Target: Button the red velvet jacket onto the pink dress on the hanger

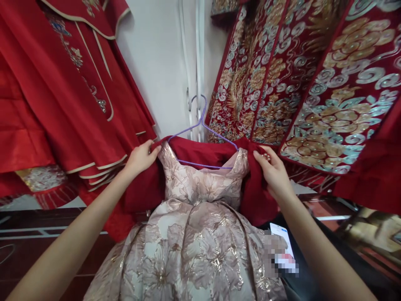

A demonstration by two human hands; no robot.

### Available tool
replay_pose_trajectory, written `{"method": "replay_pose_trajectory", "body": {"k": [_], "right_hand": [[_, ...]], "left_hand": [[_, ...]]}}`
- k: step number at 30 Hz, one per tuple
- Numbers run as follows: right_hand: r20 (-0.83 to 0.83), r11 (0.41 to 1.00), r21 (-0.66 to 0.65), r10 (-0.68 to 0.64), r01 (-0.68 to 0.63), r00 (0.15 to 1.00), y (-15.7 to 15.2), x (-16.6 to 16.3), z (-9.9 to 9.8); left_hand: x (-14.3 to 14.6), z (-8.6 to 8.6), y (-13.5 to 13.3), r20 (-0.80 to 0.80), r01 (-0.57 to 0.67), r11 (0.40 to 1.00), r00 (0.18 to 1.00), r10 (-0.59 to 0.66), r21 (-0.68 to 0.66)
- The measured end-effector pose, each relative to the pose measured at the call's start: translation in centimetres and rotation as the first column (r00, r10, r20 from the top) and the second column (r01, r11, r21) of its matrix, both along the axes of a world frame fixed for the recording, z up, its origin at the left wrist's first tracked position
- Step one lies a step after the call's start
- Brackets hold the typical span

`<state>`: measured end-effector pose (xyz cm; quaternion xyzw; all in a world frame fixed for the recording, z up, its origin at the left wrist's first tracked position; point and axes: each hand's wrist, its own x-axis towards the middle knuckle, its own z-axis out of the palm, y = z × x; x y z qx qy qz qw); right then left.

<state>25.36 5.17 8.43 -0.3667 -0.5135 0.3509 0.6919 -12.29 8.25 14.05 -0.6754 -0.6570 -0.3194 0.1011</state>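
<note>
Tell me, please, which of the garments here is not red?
The pink floral dress on the purple hanger, between the left hand and the right hand; every other garment, including the cloth those hands grip at its shoulders, is red.

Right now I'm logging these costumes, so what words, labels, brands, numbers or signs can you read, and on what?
None can be read.
White phone screen, lower right: blurred, unreadable.
Red panels with gold and teal embroidery: swirl motifs, no letters.
Pink floral brocade dress on purple wire hanger: no label shows.
Plain red cloth in the left hand and right hand: no tag shows.
</note>
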Motion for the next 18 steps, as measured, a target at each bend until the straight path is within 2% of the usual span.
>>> {"method": "replay_pose_trajectory", "body": {"k": [3, 5, 6, 8, 10, 12, 15, 18], "right_hand": [[0.036, 0.986, 0.166, -0.026, 0.02, 0.999, -1.1, -2.7, 0.8], [0.169, 0.965, 0.239, 0.066, -0.106, 0.983, -2.3, -4.4, 0.0], [0.265, 0.951, 0.221, 0.153, -0.215, 0.952, -2.8, -5.2, -0.9], [0.417, 0.904, 0.073, 0.356, -0.421, 0.836, -2.9, -6.5, -3.0], [0.453, 0.872, -0.06, 0.458, -0.487, 0.765, -1.8, -7.5, -5.3], [0.466, 0.898, -0.096, 0.422, -0.43, 0.777, 0.1, -8.5, -7.0], [0.565, 0.918, -0.081, 0.364, -0.389, 0.741, 2.6, -10.2, -7.4], [0.731, 0.96, 0.076, 0.131, -0.271, 0.669, 2.5, -11.9, -6.6]], "left_hand": [[3.3, 1.5, -1.0, 0.089, 0.027, 0.984, 0.995, -0.043, 0.176], [5.9, 1.1, -2.8, 0.025, 0.096, 0.977, 0.994, -0.102, 0.19], [7.1, 0.4, -3.8, -0.035, 0.147, 0.978, 0.989, -0.143, 0.146], [8.7, -1.6, -5.2, -0.147, 0.226, 0.974, 0.963, -0.226, -0.015], [9.1, -3.7, -5.3, -0.214, 0.227, 0.966, 0.945, -0.249, -0.124], [8.6, -5.2, -4.4, -0.217, 0.211, 0.967, 0.946, -0.239, -0.143], [7.5, -6.1, -3.0, -0.173, 0.235, 0.965, 0.952, -0.253, -0.114], [7.1, -6.3, -3.0, -0.109, 0.266, 0.96, 0.956, -0.274, -0.082]]}}
